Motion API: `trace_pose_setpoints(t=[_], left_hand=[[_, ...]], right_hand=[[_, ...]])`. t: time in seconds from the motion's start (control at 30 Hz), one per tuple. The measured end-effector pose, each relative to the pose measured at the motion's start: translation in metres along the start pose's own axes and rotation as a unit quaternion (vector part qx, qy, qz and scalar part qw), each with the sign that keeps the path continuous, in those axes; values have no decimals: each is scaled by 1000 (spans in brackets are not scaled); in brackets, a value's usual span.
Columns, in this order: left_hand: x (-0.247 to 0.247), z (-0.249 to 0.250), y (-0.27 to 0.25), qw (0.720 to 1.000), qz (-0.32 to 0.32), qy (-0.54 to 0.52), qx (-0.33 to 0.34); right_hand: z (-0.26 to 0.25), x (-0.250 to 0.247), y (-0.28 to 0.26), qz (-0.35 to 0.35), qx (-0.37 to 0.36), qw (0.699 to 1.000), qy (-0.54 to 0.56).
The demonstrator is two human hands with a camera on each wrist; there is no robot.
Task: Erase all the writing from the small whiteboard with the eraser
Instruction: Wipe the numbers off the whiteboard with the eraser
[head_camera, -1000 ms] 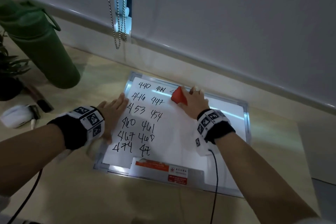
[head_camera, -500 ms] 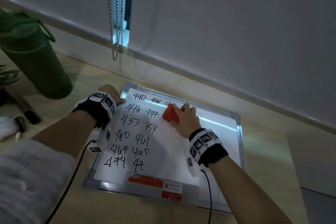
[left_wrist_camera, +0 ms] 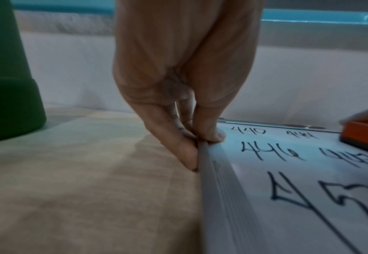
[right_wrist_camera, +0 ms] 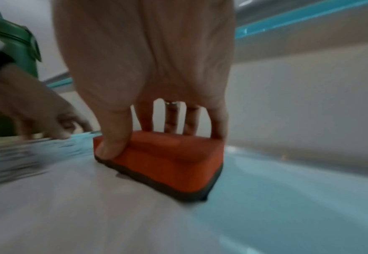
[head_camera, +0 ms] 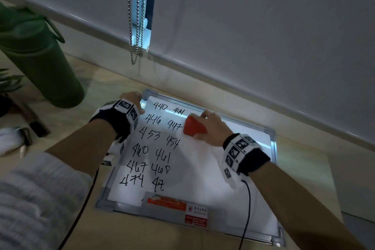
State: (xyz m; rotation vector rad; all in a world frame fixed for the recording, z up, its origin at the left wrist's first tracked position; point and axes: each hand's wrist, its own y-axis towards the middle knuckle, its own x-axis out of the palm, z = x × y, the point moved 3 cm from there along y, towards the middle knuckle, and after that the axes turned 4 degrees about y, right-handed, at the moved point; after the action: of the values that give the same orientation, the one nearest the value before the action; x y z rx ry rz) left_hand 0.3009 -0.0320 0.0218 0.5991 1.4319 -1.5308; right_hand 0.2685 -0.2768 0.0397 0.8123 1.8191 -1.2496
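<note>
A small whiteboard (head_camera: pixel 203 170) with a grey frame lies flat on the beige table. Black handwritten numbers (head_camera: pixel 154 148) fill its left half; the right half is blank. My right hand (head_camera: pixel 211 128) grips a red eraser (head_camera: pixel 193 127) with a dark felt base and presses it on the board near the top, just right of the numbers. The eraser (right_wrist_camera: pixel 163 159) shows between thumb and fingers in the right wrist view. My left hand (head_camera: pixel 132 101) pinches the board's left frame edge (left_wrist_camera: pixel 209 154) near the top corner, thumb on top.
A tall green bottle (head_camera: pixel 36 63) stands at the left near the wall. A bead chain (head_camera: pixel 136 16) hangs from the blind above the board. A white object with a cable (head_camera: pixel 12 142) and a dark plant (head_camera: pixel 8 87) sit at far left.
My left hand moved from lying on the board's left side up to its top left edge and took hold of the frame. The eraser stayed near the board's top.
</note>
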Motion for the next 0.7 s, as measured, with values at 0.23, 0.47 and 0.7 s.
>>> trace_pose_setpoints(t=[0.23, 0.47, 0.7], left_hand=[[2, -1, 5, 1000, 6, -10, 9], [4, -4, 9, 1000, 5, -23, 19], [8, -5, 13, 999, 5, -41, 22]], right_hand=[[-15, 3, 1, 11, 7, 1000, 1], [-1, -3, 7, 10, 6, 1000, 16], [-39, 30, -37, -43, -85, 995, -34]])
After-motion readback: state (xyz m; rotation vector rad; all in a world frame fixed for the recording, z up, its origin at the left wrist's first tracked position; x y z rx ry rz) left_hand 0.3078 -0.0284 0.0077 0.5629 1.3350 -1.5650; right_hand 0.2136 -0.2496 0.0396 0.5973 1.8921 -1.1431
